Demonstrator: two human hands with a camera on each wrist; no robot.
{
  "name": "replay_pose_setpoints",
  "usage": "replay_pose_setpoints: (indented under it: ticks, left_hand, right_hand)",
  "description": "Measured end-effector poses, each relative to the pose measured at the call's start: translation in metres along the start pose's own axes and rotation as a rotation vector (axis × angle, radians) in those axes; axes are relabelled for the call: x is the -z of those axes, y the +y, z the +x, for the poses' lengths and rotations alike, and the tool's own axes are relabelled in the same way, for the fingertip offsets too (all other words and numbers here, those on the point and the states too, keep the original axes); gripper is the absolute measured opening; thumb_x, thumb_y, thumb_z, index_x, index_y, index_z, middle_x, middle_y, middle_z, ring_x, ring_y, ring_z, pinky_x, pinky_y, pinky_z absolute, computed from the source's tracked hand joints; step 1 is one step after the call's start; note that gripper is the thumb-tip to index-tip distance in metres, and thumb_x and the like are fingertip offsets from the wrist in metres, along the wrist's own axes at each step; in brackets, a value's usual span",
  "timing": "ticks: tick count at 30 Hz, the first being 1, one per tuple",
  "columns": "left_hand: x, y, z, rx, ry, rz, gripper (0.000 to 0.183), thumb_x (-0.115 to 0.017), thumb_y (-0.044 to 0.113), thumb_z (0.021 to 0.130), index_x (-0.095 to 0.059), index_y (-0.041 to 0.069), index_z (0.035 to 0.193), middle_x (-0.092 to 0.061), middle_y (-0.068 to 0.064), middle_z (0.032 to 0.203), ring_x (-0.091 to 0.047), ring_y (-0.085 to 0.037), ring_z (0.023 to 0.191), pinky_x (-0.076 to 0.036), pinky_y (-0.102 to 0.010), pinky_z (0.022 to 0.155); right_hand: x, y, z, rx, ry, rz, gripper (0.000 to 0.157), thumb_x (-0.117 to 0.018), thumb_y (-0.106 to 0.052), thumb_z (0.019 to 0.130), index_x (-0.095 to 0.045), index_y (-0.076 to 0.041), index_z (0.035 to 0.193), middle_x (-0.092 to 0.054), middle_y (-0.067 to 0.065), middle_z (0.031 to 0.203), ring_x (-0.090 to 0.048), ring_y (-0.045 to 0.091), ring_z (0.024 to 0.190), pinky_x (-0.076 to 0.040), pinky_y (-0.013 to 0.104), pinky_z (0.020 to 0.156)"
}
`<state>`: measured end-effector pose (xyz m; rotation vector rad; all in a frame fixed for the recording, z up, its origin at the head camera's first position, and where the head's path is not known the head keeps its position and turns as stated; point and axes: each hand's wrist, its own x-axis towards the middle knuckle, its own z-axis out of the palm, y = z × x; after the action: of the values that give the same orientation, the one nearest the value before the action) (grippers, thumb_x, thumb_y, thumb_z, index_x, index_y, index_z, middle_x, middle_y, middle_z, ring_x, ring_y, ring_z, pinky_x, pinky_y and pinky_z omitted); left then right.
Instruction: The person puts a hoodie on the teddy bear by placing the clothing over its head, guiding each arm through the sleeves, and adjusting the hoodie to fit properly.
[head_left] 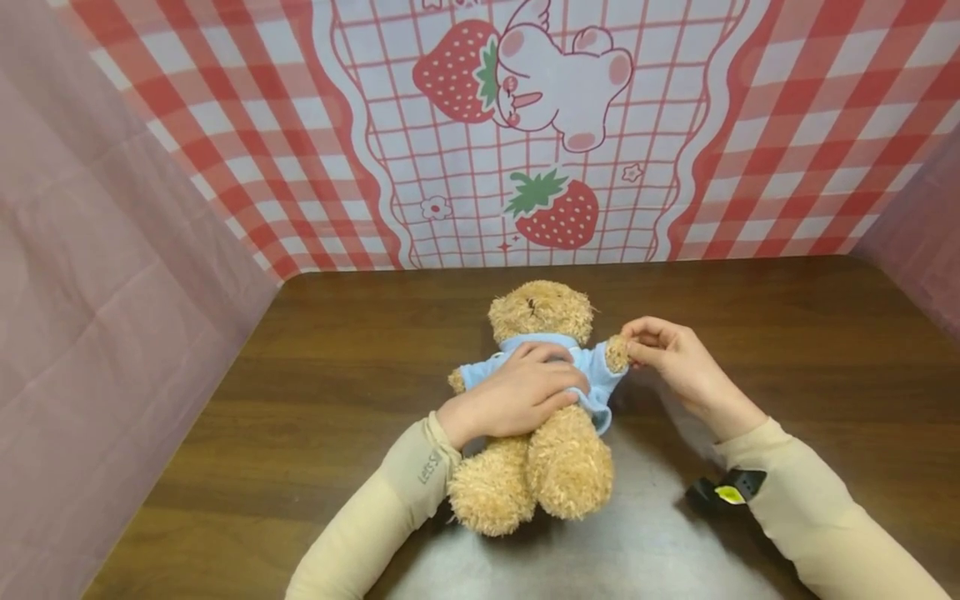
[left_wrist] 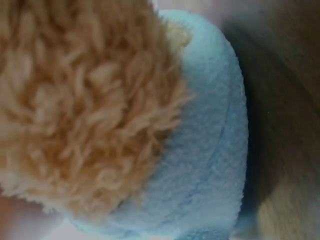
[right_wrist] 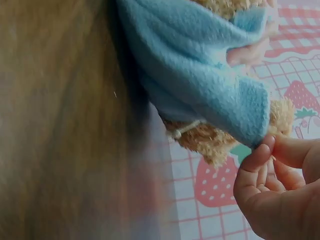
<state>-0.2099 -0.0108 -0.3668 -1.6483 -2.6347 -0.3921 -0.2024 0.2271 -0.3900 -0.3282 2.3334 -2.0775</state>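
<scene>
A tan, curly-furred teddy bear (head_left: 570, 462) in a blue fleece top (head_left: 600, 375) lies on its back, head away from me. My left hand (head_left: 521, 392) lies across its belly, fingers bent over the top and its far side. With thumb and forefinger my right hand (right_wrist: 280, 185) pinches the cuff of the blue sleeve (right_wrist: 252, 107), beside the bear's paw (right_wrist: 282, 115). That arm of the bear sticks out to the right. Fur (left_wrist: 85, 110) and the blue top (left_wrist: 210, 130) fill most of the left wrist view, where the left hand's fingers do not show clearly.
The bear lies on a dark brown wooden table (head_left: 322, 400). Behind it hangs a red-and-white checked cloth (head_left: 645, 208) printed with strawberries. A pale pink curtain (head_left: 112, 292) borders the left side. A black strapped device (head_left: 720, 492) sits at my right wrist.
</scene>
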Motion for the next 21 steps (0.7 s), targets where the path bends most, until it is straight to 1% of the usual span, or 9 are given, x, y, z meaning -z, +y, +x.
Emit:
replay_pose_setpoints:
  ticks: [6,8,9,11,13,14,16,19,21]
  left_hand:
    - [0.012,-0.01,-0.011,-0.081,0.003,-0.201,0.03,-0.044,0.024,0.095,-0.058,0.018,0.121,-0.052,0.005,0.131,-0.033,-0.015,0.131,-0.016,-0.028,0.11]
    - [0.02,-0.014,-0.018,-0.071,0.006,-0.283,0.029,-0.046,0.022,0.095,-0.059,0.015,0.119,-0.053,0.003,0.129,-0.036,-0.015,0.129,-0.019,-0.025,0.109]
    - [0.024,-0.017,-0.022,-0.046,0.011,-0.313,0.028,-0.045,0.022,0.095,-0.059,0.015,0.119,-0.054,0.003,0.128,-0.038,-0.013,0.128,-0.022,-0.024,0.108]
    - [0.031,-0.021,-0.028,0.032,0.033,-0.347,0.028,-0.043,0.02,0.096,-0.059,0.015,0.118,-0.056,0.004,0.124,-0.043,-0.009,0.123,-0.028,-0.023,0.104]
    - [0.035,-0.026,-0.034,0.141,0.059,-0.343,0.027,-0.042,0.019,0.096,-0.06,0.016,0.116,-0.058,0.005,0.119,-0.048,-0.007,0.116,-0.035,-0.023,0.099]
    - [0.037,-0.028,-0.036,0.206,0.067,-0.336,0.026,-0.042,0.019,0.096,-0.06,0.017,0.115,-0.059,0.004,0.116,-0.054,-0.007,0.107,-0.04,-0.025,0.094]
    - [0.038,-0.033,-0.04,0.336,0.065,-0.315,0.023,-0.046,0.021,0.095,-0.061,0.016,0.111,-0.06,0.002,0.11,-0.058,-0.008,0.091,-0.044,-0.026,0.085]
    - [0.035,-0.041,-0.042,0.485,-0.004,-0.327,0.022,-0.052,0.026,0.092,-0.06,0.014,0.107,-0.059,-0.001,0.102,-0.057,-0.009,0.07,-0.046,-0.026,0.071]
    - [0.031,-0.047,-0.042,0.537,-0.082,-0.325,0.027,-0.053,0.032,0.09,-0.058,0.013,0.108,-0.059,-0.002,0.099,-0.056,-0.01,0.071,-0.046,-0.026,0.069]
  right_hand:
    - [0.008,-0.004,-0.001,0.023,-0.08,-0.08,0.018,-0.054,0.001,0.087,-0.06,-0.016,0.087,-0.062,-0.011,0.079,-0.058,0.002,0.07,-0.049,0.023,0.062]
    - [0.01,-0.007,-0.002,0.028,-0.108,-0.094,0.012,-0.056,-0.002,0.087,-0.061,-0.011,0.093,-0.063,-0.011,0.083,-0.059,0.003,0.073,-0.05,0.024,0.063]
    - [0.01,-0.008,-0.003,0.027,-0.121,-0.112,0.011,-0.057,-0.005,0.088,-0.062,-0.009,0.096,-0.064,-0.011,0.084,-0.059,0.003,0.073,-0.05,0.025,0.063]
    - [0.011,-0.011,-0.003,0.025,-0.148,-0.17,0.017,-0.056,-0.011,0.089,-0.061,-0.004,0.104,-0.064,-0.01,0.09,-0.058,0.004,0.076,-0.05,0.027,0.065]
    - [0.011,-0.014,-0.003,0.009,-0.169,-0.237,0.026,-0.057,-0.017,0.09,-0.059,-0.001,0.11,-0.064,-0.007,0.096,-0.057,0.006,0.078,-0.05,0.029,0.067]
    - [0.01,-0.014,-0.003,-0.002,-0.177,-0.281,0.029,-0.057,-0.021,0.089,-0.059,-0.002,0.112,-0.064,-0.005,0.096,-0.057,0.007,0.078,-0.05,0.029,0.068]
    - [0.009,-0.015,-0.004,-0.016,-0.184,-0.386,0.034,-0.06,-0.026,0.087,-0.059,-0.005,0.114,-0.062,-0.001,0.099,-0.056,0.009,0.08,-0.048,0.029,0.069]
    - [0.005,-0.014,-0.006,-0.01,-0.179,-0.523,0.039,-0.066,-0.03,0.082,-0.059,-0.01,0.115,-0.057,0.006,0.101,-0.051,0.015,0.084,-0.044,0.029,0.07]
    - [0.002,-0.011,-0.008,0.003,-0.173,-0.588,0.042,-0.068,-0.032,0.08,-0.059,-0.011,0.115,-0.055,0.008,0.105,-0.048,0.018,0.091,-0.042,0.031,0.075]
